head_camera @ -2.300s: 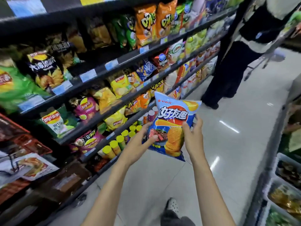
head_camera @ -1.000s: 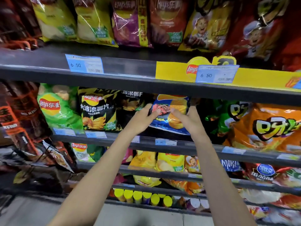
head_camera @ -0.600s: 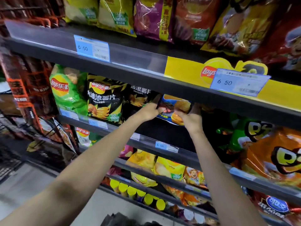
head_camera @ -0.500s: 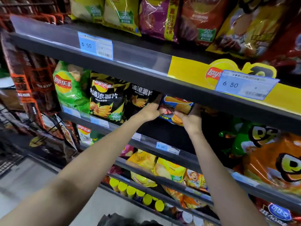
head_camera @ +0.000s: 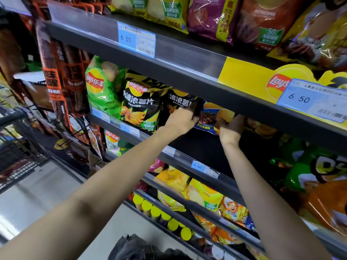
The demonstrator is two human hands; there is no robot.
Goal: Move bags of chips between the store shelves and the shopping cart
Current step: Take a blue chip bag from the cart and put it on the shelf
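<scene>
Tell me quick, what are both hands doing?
Left hand: closed, gripping the blue chip bag.
Right hand: closed, gripping the same bag.

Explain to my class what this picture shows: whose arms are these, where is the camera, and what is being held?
No machine here: a person wears a camera on the head, looking forward and down, so the two bare arms are their own. They face dark grey metal store shelves stocked with snack bags. Both hands reach into a gap on the middle shelf. The left hand and right hand grip the edges of a blue crinkly chip bag with ridged chips printed on it, half hidden under the shelf above. Beside it stand a black and yellow chip bag and a green chip bag.
</scene>
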